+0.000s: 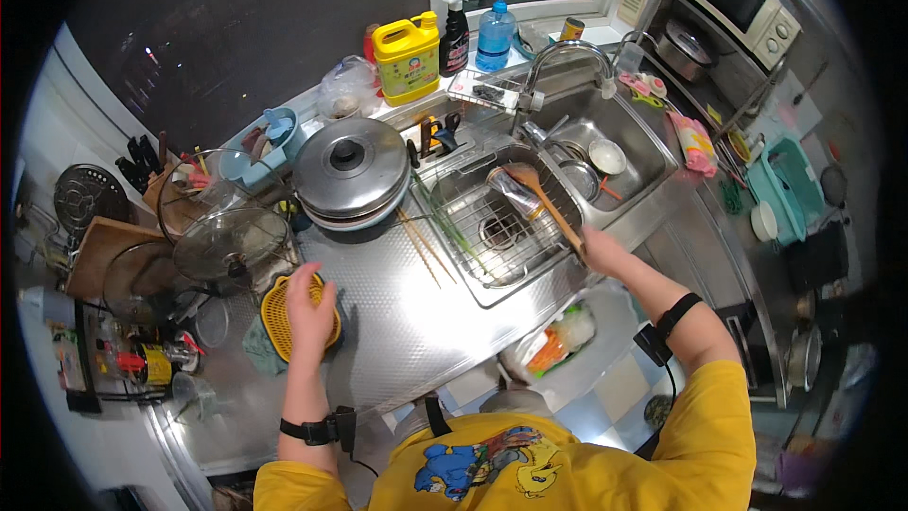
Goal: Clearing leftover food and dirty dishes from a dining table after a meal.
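My right hand [602,252] is closed around the handle end of a wooden spoon [547,206]. The spoon's broad head points away from me, over the left sink basin [484,301]. Beside it, a crumpled silvery packet [515,193] lies on the wire rack [478,237] in that basin. Long green stalks [452,227] stretch across the rack's left side. My left hand [307,308] is above a yellow plastic basket [275,314] on the steel counter, thumb and fingers apart. I cannot tell whether it touches the basket, whose inside is partly hidden.
Left of the sink stands a large lidded steel pot [350,166], with chopsticks [421,246] nearby. Glass lids [232,244] lie farther left. Bowls [606,157] fill part of the right basin under the faucet [572,49]. A yellow jug [407,61] stands behind. A lined bin [567,336] sits below the counter.
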Demonstrator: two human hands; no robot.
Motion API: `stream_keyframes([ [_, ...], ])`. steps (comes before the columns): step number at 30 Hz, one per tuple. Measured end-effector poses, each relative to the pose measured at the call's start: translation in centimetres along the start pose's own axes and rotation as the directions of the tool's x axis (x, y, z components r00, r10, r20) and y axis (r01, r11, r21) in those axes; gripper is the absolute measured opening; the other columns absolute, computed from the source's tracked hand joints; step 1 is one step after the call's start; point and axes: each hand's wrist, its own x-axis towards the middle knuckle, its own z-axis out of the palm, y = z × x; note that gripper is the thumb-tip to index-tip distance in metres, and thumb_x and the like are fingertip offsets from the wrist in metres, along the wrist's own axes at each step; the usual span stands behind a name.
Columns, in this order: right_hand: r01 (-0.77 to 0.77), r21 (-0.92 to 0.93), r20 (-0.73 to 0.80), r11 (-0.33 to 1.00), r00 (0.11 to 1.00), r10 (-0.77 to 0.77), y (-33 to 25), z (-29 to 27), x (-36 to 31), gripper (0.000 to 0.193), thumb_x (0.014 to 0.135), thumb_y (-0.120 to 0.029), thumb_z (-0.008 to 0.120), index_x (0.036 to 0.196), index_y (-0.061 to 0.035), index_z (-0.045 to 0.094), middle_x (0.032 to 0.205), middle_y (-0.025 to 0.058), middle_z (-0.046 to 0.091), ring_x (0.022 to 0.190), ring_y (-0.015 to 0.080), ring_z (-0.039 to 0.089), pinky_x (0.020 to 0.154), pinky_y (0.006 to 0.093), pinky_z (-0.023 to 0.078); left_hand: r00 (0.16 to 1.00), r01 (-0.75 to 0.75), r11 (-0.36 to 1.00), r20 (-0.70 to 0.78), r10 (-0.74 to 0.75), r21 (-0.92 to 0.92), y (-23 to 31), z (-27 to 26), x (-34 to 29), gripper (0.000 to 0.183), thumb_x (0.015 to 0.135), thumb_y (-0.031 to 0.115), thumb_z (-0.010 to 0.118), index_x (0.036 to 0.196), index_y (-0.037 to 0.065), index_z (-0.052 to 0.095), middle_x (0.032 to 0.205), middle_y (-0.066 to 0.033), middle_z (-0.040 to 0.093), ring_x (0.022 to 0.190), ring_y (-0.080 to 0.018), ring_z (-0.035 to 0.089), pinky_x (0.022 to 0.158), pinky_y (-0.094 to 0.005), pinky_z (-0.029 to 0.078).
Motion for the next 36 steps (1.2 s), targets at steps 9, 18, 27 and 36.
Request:
stream_keyframes([
  [9, -0.084, 0.008, 0.228, 0.996, 0.970, 0.080, 4.7, 3.8, 3.5, 0.050, 0.084, -0.039, 0.055, 0.109, 0.0037, 0.044, 0.098, 0.0261, 0.064, 0.092, 0.0408, 0.062, 0.082, 0.0470, 0.049, 0.922, 0.223, 0.970, 0.344, -0.177, -0.098, 11.4, 14.2, -4.6, 0.029, 0.080, 0.019, 0.066, 0.104, 0.002, 0.063, 0.105, -0.0168, 0.062, 0.099, -0.0322, 0.059, 0.086, -0.0376, 0.047],
  [18, 0.050, 0.193, 0.056, 0.980, 0.997, -0.062, 5.9, 1.3, 0.7, 0.040, 0.081, -0.028, 0.052, 0.104, 0.0032, 0.041, 0.080, 0.0265, 0.063, 0.078, 0.0434, 0.062, 0.074, 0.0515, 0.048, 0.901, 0.228, 0.974, 0.380, -0.208, -0.008, 15.7, 15.9, -6.0, 0.030, 0.084, 0.022, 0.065, 0.109, 0.006, 0.063, 0.103, -0.0128, 0.063, 0.088, -0.0249, 0.062, 0.072, -0.0334, 0.050],
  [27, 0.325, 0.169, 0.362, 0.930, 0.858, -0.366, -0.9, 2.7, 1.9, 0.037, 0.084, -0.025, 0.048, 0.106, 0.0031, 0.041, 0.085, 0.0260, 0.064, 0.081, 0.0423, 0.063, 0.076, 0.0493, 0.049, 0.816, 0.402, 0.913, 0.479, -0.325, -0.065, 16.3, 17.9, -6.7, 0.029, 0.084, 0.021, 0.063, 0.109, 0.005, 0.063, 0.101, -0.0162, 0.065, 0.088, -0.0291, 0.064, 0.077, -0.0366, 0.051],
  [36, 0.334, 0.132, 0.457, 0.933, 0.815, -0.356, -4.7, 3.8, 3.4, 0.060, 0.085, -0.048, 0.055, 0.112, 0.0042, 0.043, 0.096, 0.0238, 0.064, 0.090, 0.0383, 0.063, 0.080, 0.0461, 0.049, 0.843, 0.345, 0.938, 0.450, -0.294, -0.035, 14.5, 18.7, -7.6, 0.030, 0.083, 0.018, 0.063, 0.109, 0.003, 0.063, 0.091, -0.0127, 0.067, 0.080, -0.0193, 0.064, 0.074, -0.0319, 0.050],
])
